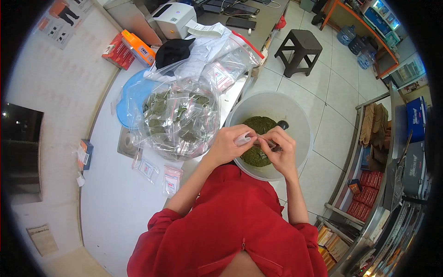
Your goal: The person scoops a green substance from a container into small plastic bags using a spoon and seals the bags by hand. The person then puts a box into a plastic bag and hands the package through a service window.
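Over a large whitish round tub (300, 113) my two hands meet, fingertips nearly touching. My left hand (229, 145) is closed on a small clear plastic bag (242, 138). My right hand (280, 150) pinches at the same bag's edge, with a dark object partly hidden beneath its fingers. Green ground leafy material (258, 159) lies in the tub, and a dark rounded handle end (282, 124) shows beside it. To the left, a big clear bag (184, 115) holds many small bags of green material.
On the white table (110, 194) are small labelled packets (172, 180), a blue round lid (127, 99), a black cloth (173, 54) and a label printer (174, 19). A dark stool (299, 51) stands on the tiled floor. Shelves with red boxes (368, 196) line the right side.
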A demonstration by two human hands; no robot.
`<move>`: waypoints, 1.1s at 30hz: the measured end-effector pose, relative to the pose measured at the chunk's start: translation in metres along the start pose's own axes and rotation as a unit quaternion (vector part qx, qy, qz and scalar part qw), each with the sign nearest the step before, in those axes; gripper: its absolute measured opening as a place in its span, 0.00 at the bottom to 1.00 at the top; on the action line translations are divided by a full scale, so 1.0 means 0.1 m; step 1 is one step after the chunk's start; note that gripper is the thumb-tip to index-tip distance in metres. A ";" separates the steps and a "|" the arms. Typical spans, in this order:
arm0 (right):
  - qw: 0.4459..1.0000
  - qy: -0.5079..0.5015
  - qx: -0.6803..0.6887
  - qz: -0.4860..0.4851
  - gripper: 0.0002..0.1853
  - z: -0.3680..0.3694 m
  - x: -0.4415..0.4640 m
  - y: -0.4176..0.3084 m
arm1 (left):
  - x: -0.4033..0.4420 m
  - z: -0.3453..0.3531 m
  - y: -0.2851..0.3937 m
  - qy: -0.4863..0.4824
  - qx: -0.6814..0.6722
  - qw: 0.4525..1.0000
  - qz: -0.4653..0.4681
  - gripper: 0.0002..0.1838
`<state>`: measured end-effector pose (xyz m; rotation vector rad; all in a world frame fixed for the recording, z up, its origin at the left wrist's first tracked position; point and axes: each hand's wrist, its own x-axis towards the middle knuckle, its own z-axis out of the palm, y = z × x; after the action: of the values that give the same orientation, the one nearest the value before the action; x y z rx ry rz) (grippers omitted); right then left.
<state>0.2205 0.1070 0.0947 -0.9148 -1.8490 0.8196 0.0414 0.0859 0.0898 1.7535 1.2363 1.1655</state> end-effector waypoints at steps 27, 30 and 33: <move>0.974 0.053 0.101 0.194 0.12 0.33 -0.10 -0.05 | -0.27 0.37 -0.10 0.234 -0.487 0.821 -0.186 0.19; 0.970 -0.004 0.101 0.220 0.15 0.27 -0.09 -0.12 | -0.26 0.44 -0.14 0.267 -0.479 0.813 -0.194 0.15; 0.967 -0.022 0.099 0.234 0.16 0.26 -0.10 -0.14 | -0.23 0.47 -0.13 0.216 -0.505 0.813 -0.191 0.18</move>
<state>0.1967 0.0872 0.0915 -1.2297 -1.5673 1.2955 0.0775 0.0658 0.0551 0.4349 0.8412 1.5869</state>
